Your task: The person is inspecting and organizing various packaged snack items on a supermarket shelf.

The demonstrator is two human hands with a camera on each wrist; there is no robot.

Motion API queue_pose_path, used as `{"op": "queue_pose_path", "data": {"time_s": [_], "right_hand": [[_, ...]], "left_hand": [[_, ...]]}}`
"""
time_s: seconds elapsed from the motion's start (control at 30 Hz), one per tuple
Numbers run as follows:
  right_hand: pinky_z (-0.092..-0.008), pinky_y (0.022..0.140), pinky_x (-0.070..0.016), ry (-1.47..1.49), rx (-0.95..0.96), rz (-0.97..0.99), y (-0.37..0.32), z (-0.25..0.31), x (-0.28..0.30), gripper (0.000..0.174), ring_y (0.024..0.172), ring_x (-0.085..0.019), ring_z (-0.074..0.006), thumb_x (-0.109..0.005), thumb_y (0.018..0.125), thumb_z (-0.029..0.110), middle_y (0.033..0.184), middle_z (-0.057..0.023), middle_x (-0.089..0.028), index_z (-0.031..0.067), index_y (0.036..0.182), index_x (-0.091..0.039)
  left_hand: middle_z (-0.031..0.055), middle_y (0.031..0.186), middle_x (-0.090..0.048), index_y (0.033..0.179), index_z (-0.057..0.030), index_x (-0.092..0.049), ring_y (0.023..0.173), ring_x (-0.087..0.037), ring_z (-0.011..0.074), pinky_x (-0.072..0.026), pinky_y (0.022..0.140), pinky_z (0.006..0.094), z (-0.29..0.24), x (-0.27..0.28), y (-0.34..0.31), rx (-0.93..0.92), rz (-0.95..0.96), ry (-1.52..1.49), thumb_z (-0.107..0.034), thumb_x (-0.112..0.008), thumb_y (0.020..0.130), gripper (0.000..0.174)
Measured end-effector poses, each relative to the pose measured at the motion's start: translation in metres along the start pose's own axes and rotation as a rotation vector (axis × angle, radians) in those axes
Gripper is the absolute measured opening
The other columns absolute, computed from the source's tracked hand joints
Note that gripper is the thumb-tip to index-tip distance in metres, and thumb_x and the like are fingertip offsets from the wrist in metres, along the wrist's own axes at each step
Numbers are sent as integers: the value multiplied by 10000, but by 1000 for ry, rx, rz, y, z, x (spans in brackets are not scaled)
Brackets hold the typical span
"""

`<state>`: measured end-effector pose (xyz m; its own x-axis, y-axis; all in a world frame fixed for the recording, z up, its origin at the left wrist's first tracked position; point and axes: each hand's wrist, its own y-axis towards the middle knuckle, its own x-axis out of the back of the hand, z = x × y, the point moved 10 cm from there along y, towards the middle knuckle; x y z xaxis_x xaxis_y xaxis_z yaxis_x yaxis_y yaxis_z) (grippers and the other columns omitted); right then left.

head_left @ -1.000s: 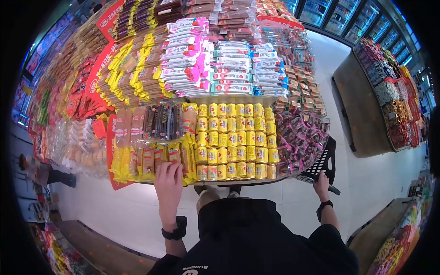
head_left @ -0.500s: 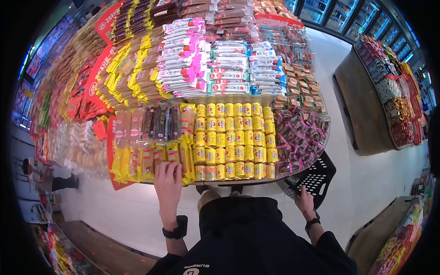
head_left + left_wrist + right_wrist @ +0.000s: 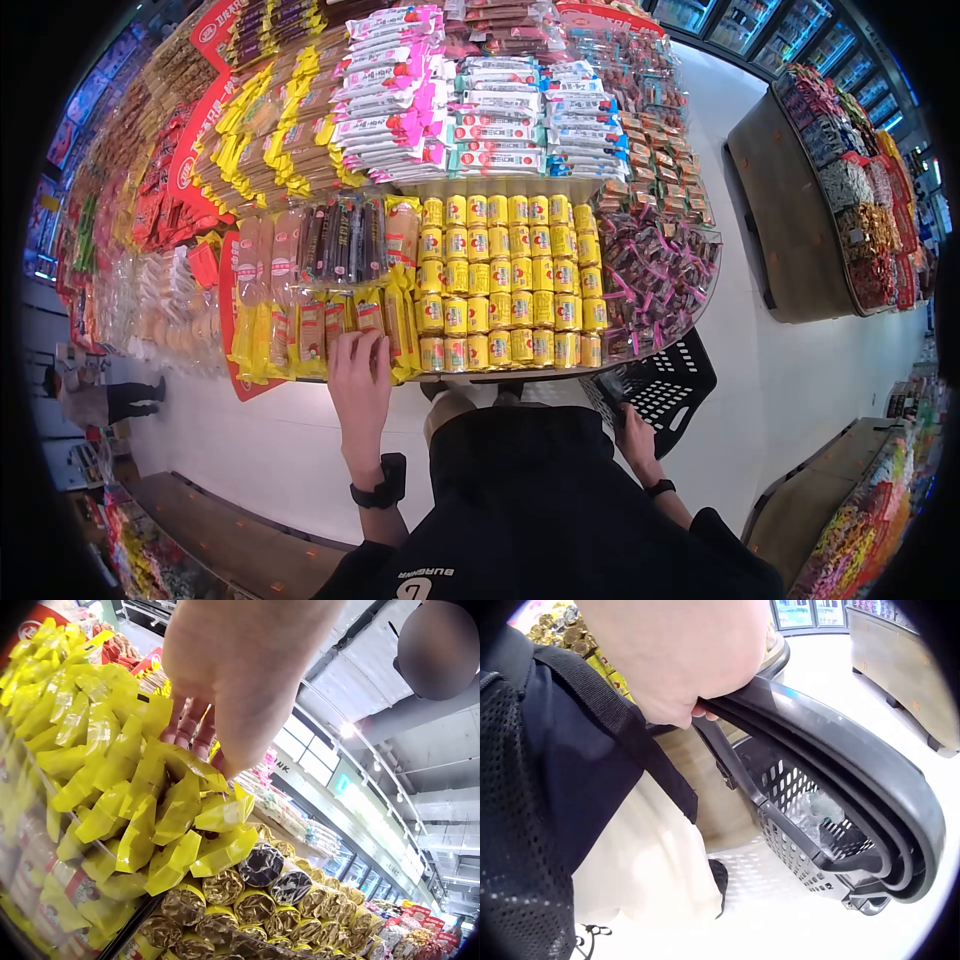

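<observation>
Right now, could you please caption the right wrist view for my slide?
The right hand holds a black shopping basket by its handles.

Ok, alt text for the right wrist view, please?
A right hand grips the handles of a black perforated shopping basket, hanging beside the person's dark top and pale trousers. A clear packet lies inside the basket, over a white floor.

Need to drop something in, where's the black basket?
Head view, lower right: the basket hangs from the right hand, below the wrapped-candy bin beside the yellow cans.

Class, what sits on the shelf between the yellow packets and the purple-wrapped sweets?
Rows of yellow cans fill that stretch, seen in the head view.
</observation>
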<state>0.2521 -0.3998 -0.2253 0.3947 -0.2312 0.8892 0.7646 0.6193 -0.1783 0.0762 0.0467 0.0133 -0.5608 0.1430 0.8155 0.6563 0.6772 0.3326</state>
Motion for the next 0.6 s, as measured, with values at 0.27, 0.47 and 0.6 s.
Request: {"op": "queue_pose_path", "data": {"time_s": [0.27, 0.47, 0.6], "right_hand": [[-451, 678, -549, 3, 69, 70, 4, 15, 5, 376, 834, -674, -355, -656, 873, 146, 944, -167, -658, 61, 1187, -467], [-441, 730, -554, 82, -9, 129, 8, 16, 11, 427, 883, -673, -374, -681, 849, 188, 979, -191, -678, 50, 1196, -474], [-448, 732, -550, 77, 4, 187, 8, 21, 21, 472, 886, -670, -395, -679, 860, 246, 999, -209, -688, 48, 1228, -459]], "left_hand": [[125, 980, -563, 1023, -10, -644, 906, -583, 306, -495, 768, 403, -1, 3, -1, -21, -12, 5, -59, -674, 885, 149], [120, 1000, -563, 1033, -13, -657, 930, -589, 292, -506, 785, 391, -4, 3, -3, -18, -11, 28, -62, -676, 886, 156], [115, 1021, -563, 1045, -17, -660, 942, -591, 278, -525, 775, 370, -4, 2, -3, -21, -7, 26, -56, -669, 892, 158]]}}
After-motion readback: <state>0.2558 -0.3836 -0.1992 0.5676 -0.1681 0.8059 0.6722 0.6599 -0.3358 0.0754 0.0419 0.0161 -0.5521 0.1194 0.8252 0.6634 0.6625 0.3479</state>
